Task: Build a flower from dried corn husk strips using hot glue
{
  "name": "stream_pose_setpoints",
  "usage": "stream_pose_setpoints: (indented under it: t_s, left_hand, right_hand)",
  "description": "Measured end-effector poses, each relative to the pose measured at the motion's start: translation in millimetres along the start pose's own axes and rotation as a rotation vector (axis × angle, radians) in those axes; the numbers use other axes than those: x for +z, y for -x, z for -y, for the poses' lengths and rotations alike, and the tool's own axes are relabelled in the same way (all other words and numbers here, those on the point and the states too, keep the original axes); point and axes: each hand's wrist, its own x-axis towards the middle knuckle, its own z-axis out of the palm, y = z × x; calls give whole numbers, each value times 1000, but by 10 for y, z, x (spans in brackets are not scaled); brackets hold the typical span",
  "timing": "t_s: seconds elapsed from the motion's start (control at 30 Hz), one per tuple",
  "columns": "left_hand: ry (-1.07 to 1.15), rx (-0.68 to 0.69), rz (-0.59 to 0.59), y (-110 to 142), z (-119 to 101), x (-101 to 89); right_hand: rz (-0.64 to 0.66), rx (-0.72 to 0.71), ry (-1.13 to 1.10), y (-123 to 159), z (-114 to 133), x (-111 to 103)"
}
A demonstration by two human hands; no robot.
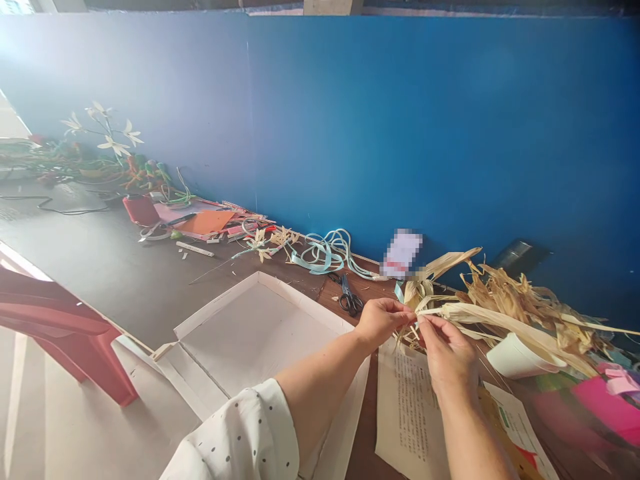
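Note:
My left hand [384, 321] and my right hand [449, 352] meet over the right part of the table, fingertips pinched close together. Between them is a small pale piece of dried corn husk [429, 311]; its exact shape is mostly hidden by the fingers. Just behind, longer corn husks [505, 290] lie in a loose dry heap. Black-handled scissors [351, 303] rest on the table to the left of my left hand. Beneath my right hand is a printed sheet of paper [407, 413].
A shallow white box lid [250, 333] fills the table's front middle. A white cup [523, 357] lies tipped at right. Light blue cord [330, 250], husk flowers [263, 245] and coloured paper [207, 221] line the blue partition [400, 120]. A red chair [95, 347] stands at left.

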Motion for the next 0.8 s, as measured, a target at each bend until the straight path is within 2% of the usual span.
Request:
stream_pose_setpoints:
  t_s: [0.27,0.5,0.8]
  left_hand:
    - [-42,11,-41,-9,30,-2]
    - [-111,60,-82,-35,97,8]
    - [-224,96,-132,32,25,40]
  right_hand:
    - [12,-19,22,15,21,-16]
    - [7,26,36,9,16,-7]
    - [4,37,74,8,38,-15]
